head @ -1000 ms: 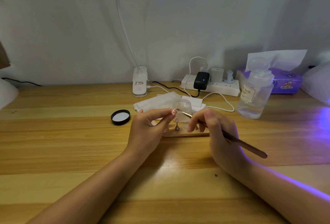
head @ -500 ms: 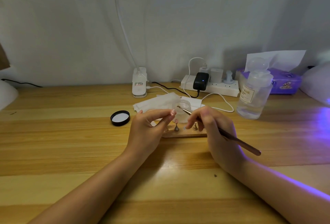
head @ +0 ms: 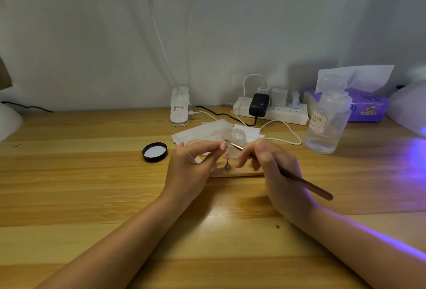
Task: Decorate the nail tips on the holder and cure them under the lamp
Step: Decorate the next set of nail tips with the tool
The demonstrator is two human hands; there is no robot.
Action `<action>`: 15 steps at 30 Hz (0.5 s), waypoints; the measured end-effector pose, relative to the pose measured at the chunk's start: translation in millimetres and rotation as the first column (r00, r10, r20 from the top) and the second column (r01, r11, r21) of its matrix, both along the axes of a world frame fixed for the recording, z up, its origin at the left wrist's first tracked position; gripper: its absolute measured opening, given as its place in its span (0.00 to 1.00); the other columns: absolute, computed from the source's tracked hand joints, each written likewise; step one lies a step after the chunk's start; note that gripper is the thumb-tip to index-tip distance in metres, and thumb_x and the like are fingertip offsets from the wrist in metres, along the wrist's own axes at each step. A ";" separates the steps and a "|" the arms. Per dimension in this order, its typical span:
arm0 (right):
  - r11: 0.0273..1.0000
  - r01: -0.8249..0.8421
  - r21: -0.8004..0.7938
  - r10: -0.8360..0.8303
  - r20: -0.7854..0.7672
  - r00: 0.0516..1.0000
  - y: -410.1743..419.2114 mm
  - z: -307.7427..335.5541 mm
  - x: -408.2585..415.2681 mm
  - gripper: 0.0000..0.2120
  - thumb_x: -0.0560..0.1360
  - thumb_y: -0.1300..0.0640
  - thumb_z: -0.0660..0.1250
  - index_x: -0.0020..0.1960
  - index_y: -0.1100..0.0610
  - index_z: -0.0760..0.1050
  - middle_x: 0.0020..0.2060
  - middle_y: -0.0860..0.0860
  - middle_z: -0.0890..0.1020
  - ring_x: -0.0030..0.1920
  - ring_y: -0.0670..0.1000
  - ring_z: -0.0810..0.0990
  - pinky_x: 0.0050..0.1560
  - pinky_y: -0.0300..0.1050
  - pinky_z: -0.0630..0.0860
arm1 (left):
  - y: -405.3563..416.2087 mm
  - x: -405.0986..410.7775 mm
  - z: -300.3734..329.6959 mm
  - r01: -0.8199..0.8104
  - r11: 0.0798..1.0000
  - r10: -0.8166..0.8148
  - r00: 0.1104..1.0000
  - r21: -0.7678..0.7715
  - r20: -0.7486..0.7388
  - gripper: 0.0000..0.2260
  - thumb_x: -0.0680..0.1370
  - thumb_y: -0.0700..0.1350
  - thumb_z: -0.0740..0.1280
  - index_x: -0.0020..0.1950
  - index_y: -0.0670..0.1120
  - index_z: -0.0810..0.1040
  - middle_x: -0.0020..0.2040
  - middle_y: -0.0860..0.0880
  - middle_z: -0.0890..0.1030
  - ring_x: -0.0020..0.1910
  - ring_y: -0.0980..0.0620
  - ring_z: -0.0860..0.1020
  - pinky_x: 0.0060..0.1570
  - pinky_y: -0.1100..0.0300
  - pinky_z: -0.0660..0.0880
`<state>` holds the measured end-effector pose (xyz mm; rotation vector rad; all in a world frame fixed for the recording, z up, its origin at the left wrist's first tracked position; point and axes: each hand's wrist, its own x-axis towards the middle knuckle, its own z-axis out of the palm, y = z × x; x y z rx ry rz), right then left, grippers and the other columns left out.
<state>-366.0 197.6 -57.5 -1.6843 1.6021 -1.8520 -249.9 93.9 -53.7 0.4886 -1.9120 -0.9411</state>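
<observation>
In the head view, a pink nail tip (head: 223, 145) is pinched between the thumb and the fingers (head: 207, 148) of the left hand (head: 189, 169), which is raised a little above the wooden surface (head: 92, 185). A thin brush (head: 299, 181) is gripped by the curled fingers of the right hand (head: 274, 171), like a pen; its metal front end is pointed to the left and its tip is seen just beside the held nail tip, but whether they touch cannot be told. The long handle is directed back to the right, past the wrist. Behind and between the two hands a wooden holder (head: 237, 173) is laid flat on the surface, and on it a small metal stand (head: 227, 164) with another pink tip on top is seen upright; the other stands are partly hidden by the fingers. A small clear jar (head: 236, 137) is placed just behind the holder, on white wipes (head: 198, 133). A black lid (head: 154, 151) is laid to the left, apart from the hands. Further back, a white clip lamp base (head: 180, 110) and a power strip (head: 276, 113) with chargers are found near the wall. To the right, a clear pump bottle (head: 327, 125) is placed in front of a purple tissue pack (head: 368, 104), and violet light is thrown on the surface at the right edge.
</observation>
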 end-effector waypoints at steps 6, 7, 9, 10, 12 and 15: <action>0.991 -0.098 -0.096 0.103 0.048 0.994 3.0 -1.1 1.8 0.19 0.76 0.53 0.51 0.33 0.55 0.75 0.27 0.53 0.77 0.33 0.39 0.75 0.38 0.29 0.68 | -0.6 -0.4 -1.3 -0.009 1.000 0.009 1.000 -0.020 -0.003 0.08 0.69 0.49 0.68 0.43 0.62 0.78 0.42 0.63 0.80 0.48 0.55 0.80 0.58 0.36 0.69; 0.990 -0.081 -0.111 0.086 0.042 0.995 2.9 -0.8 1.0 0.19 0.76 0.53 0.50 0.34 0.55 0.74 0.28 0.52 0.77 0.33 0.40 0.75 0.38 0.30 0.68 | -0.5 -0.6 -1.4 -0.011 1.000 0.011 1.000 -0.022 -0.006 0.08 0.69 0.48 0.69 0.43 0.62 0.78 0.42 0.63 0.80 0.48 0.55 0.80 0.57 0.36 0.69; 0.994 -0.020 -0.108 0.022 0.015 1.000 1.5 -0.4 -0.1 0.18 0.76 0.52 0.50 0.36 0.54 0.74 0.30 0.50 0.78 0.33 0.42 0.74 0.37 0.34 0.68 | -0.3 -0.7 -1.3 -0.018 0.999 0.018 1.000 -0.036 -0.006 0.10 0.70 0.45 0.70 0.44 0.61 0.78 0.42 0.63 0.80 0.48 0.55 0.80 0.57 0.36 0.69; 0.996 0.009 -0.092 -0.009 0.003 1.000 0.3 -0.4 -0.3 0.17 0.76 0.51 0.50 0.37 0.53 0.74 0.33 0.49 0.79 0.34 0.42 0.74 0.37 0.35 0.68 | -0.3 -0.5 -1.2 -0.023 0.999 0.023 1.000 -0.048 -0.001 0.11 0.70 0.43 0.70 0.44 0.61 0.78 0.42 0.64 0.80 0.48 0.56 0.80 0.57 0.37 0.69; 0.999 0.029 -0.043 -0.029 -0.011 1.000 -1.9 -1.1 -0.1 0.16 0.76 0.49 0.51 0.37 0.50 0.74 0.35 0.48 0.79 0.36 0.41 0.75 0.38 0.33 0.68 | -0.5 -0.6 -2.1 -0.034 0.997 0.035 0.999 -0.074 0.009 0.12 0.70 0.40 0.71 0.45 0.59 0.78 0.42 0.64 0.79 0.48 0.57 0.79 0.58 0.38 0.68; 0.998 -0.039 -0.040 0.039 0.001 0.999 -1.3 -3.2 1.7 0.17 0.76 0.51 0.51 0.36 0.49 0.75 0.33 0.50 0.79 0.35 0.40 0.76 0.39 0.28 0.68 | -1.5 -0.6 -4.1 -0.043 0.996 0.045 0.999 -0.075 0.017 0.12 0.70 0.38 0.71 0.47 0.54 0.80 0.43 0.60 0.80 0.49 0.56 0.79 0.58 0.38 0.67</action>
